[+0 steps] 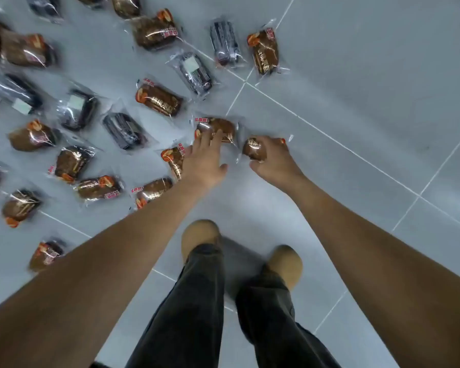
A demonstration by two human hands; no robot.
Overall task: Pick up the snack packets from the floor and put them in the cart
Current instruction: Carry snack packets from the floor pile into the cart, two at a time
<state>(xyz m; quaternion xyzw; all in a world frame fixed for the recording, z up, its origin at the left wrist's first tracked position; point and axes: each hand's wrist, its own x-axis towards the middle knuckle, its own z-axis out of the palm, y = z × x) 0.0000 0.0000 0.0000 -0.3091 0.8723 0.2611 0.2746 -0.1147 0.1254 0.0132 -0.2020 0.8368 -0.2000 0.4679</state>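
Note:
Several clear-wrapped snack packets lie scattered on the grey tiled floor (356, 75), some brown, some dark. My right hand (272, 160) grips one brown packet (255, 150) low over the floor. Just left of it, my left hand (205, 160) reaches down with straight fingers whose tips touch another brown packet (221, 127). A third brown packet (174, 158) lies partly hidden under my left hand. No cart is in view.
More packets spread over the left and upper part of the floor, such as a brown one (158, 99) and a dark one (124, 131). My two feet in tan shoes (199, 237) stand below the hands. Bare tiles lie to the right.

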